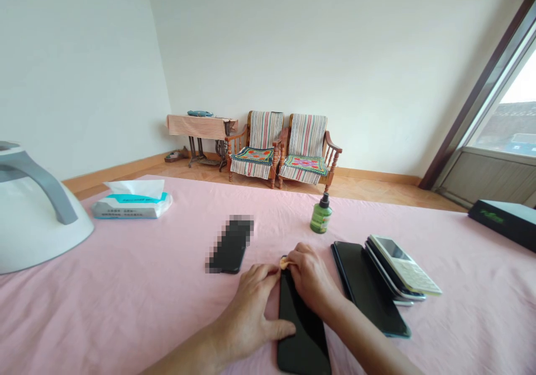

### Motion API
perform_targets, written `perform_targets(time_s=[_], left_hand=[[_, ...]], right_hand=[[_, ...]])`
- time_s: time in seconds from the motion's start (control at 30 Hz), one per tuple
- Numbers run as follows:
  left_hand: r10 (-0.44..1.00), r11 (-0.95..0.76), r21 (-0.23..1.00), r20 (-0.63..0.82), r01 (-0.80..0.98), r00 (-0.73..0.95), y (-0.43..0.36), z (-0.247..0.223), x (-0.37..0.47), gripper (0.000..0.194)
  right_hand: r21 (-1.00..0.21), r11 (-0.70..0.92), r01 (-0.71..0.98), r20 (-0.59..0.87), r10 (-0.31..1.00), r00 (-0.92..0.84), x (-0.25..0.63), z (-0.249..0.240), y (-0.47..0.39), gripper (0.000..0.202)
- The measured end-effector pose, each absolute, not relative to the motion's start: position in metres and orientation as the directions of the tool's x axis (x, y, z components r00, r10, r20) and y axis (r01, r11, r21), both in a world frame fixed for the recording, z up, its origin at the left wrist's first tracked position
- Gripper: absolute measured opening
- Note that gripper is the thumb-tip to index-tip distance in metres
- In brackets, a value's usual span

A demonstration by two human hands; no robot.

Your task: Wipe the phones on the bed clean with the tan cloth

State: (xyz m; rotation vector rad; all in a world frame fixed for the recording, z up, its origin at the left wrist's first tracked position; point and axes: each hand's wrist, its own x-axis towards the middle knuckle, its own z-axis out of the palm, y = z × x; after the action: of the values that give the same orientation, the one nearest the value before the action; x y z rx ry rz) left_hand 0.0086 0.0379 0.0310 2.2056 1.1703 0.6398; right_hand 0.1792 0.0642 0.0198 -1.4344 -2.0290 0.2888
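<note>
A black smartphone lies face up on the pink cloth in front of me. My left hand grips it from the left, thumb resting on the screen and fingers near its top left edge. My right hand pinches a small yellowish cloth against the phone's top end; most of this cloth is hidden by the fingers. To the right lies a larger dark phone or tablet, beside a stack topped by a white keypad phone. Another black phone, partly pixelated, lies to the left.
A green spray bottle stands beyond my hands. On the left are a tissue pack and a white kettle-like vessel with a grey handle. A black box sits at the right edge. Two wooden chairs stand by the far wall.
</note>
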Motion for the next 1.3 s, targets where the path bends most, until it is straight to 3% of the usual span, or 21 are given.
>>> perform_targets(time_s=[0.77,1.3], left_hand=[[0.856,-0.461,0.658,0.155,0.595,0.493,0.031,0.038,0.01,0.058],[0.851,-0.47,0.666,0.169,0.579,0.497,0.03,0.038,0.011,0.06]], right_hand=[[-0.463,0.369,0.806,0.387,0.902,-0.191,0.176,0.006,0.068,0.028],[-0.44,0.352,0.826,0.359,0.912,-0.197,0.174,0.013,0.065,0.028]])
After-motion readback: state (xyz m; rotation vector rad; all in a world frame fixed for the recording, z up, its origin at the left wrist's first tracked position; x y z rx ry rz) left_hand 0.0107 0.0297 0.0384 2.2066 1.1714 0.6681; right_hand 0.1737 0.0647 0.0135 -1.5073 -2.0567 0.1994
